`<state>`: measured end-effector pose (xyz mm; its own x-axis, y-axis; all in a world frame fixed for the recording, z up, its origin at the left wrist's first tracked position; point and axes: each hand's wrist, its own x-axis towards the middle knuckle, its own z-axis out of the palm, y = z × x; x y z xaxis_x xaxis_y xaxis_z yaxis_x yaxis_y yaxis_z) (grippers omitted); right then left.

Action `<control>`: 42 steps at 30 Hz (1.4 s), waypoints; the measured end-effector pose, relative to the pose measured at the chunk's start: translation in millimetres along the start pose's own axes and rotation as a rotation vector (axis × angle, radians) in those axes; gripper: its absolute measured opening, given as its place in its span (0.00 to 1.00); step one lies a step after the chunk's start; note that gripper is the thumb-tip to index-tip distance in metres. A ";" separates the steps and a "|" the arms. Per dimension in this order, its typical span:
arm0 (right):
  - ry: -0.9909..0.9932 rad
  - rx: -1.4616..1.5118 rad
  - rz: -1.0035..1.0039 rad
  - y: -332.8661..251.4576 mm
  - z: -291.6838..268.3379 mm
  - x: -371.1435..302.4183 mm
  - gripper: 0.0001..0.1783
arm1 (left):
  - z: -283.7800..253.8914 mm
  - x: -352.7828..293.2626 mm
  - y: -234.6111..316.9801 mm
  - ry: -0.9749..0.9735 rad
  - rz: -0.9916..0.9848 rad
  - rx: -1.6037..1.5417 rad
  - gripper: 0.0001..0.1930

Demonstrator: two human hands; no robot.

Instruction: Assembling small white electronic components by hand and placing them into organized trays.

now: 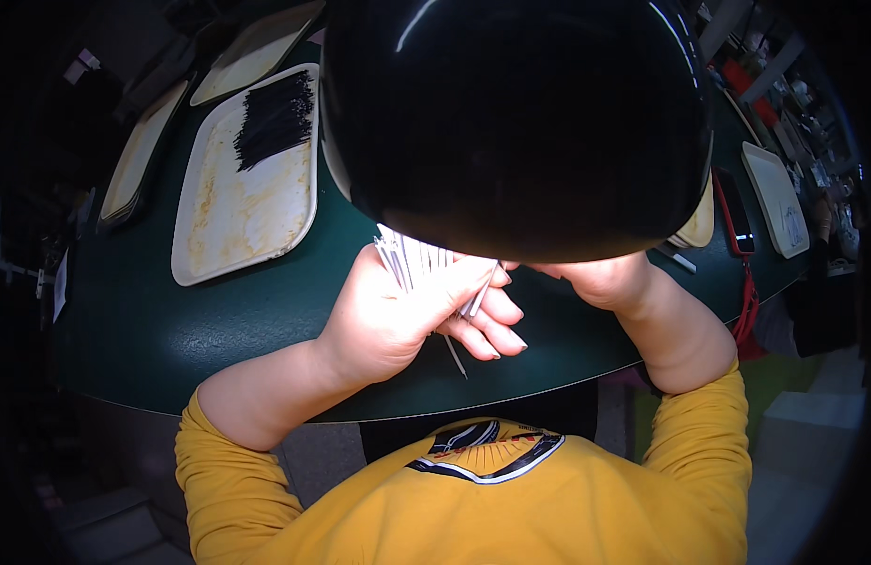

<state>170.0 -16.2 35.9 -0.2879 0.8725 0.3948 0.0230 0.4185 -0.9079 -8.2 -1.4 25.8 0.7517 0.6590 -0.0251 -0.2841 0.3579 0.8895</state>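
My left hand [388, 315] is closed round a bundle of thin white sticks or wires [417, 259], which fan out above the thumb. A single thin piece [456, 360] pokes out below the fingers, over the green table [266, 330]. Close by on the right is my right hand [607, 281]. Its fingers disappear behind a large glossy black rounded hood [520, 122], so whether they grip anything is hidden. Strong light falls on both hands beneath the hood's lower edge.
On the left, a stained cream tray [238, 221] carries a dark mass of thin black pieces [277, 118]. More trays [144, 155] stand beyond it. A phone with a red edge [734, 212] and red strap [748, 299] lies right, beside another tray [770, 188] holding thin pieces.
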 end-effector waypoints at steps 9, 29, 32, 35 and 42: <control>0.026 0.310 0.070 11.4 2.5 -4.0 0.12 | 8.8 2.5 -0.5 0.082 -0.026 0.025 0.10; -0.041 0.446 0.242 20.6 -8.1 -1.4 0.09 | -4.3 3.6 -1.6 0.058 -0.021 0.073 0.08; -0.054 0.435 0.209 15.0 -9.7 0.4 0.08 | -0.8 2.8 -2.5 0.085 -0.014 0.047 0.08; 0.007 0.231 0.086 6.6 0.8 3.7 0.07 | -2.7 3.2 -7.3 0.094 0.005 0.037 0.09; 0.025 -0.029 -0.029 7.9 -2.1 3.1 0.05 | -4.3 2.1 -3.0 0.052 -0.038 0.066 0.10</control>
<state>171.3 -9.7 30.3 -0.2649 0.8658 0.4246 0.0428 0.4504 -0.8918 -8.3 1.8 21.1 0.7288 0.6799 -0.0812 -0.2150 0.3398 0.9156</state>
